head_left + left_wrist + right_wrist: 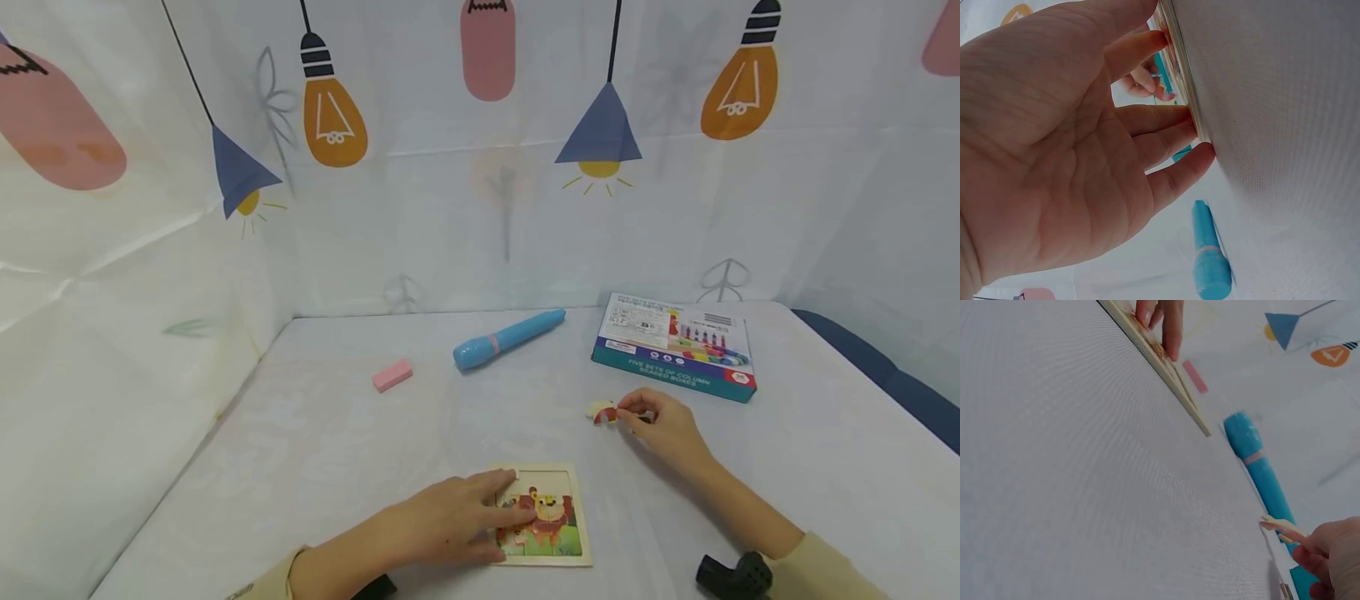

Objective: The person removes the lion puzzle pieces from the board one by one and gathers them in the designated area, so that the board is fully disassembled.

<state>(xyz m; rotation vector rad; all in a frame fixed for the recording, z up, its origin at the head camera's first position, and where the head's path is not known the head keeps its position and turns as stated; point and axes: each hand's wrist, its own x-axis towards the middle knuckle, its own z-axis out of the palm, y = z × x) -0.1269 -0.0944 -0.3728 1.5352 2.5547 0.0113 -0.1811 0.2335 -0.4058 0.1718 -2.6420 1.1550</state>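
A wooden jigsaw puzzle [564, 543] with a bear picture in a pale frame lies flat near the front of the table. My left hand [442, 521] rests on it, fingers spread and mostly straight, with fingertips on the picture and the frame's left side. In the left wrist view those fingertips meet the frame's edge. To the right, my right hand [667, 429] pinches a small red-and-cream puzzle piece [602, 412] between thumb and fingers. The right wrist view has this piece [1285, 529] raised above the table, side-on.
A light-blue microphone-shaped toy [510, 337] lies behind the puzzle, with a pink block [392, 376] to its left. At the back right is a flat printed box [675, 346]. A patterned white curtain [450, 225] hangs along the back, and a blue chair back [877, 367] stands beyond the right edge.
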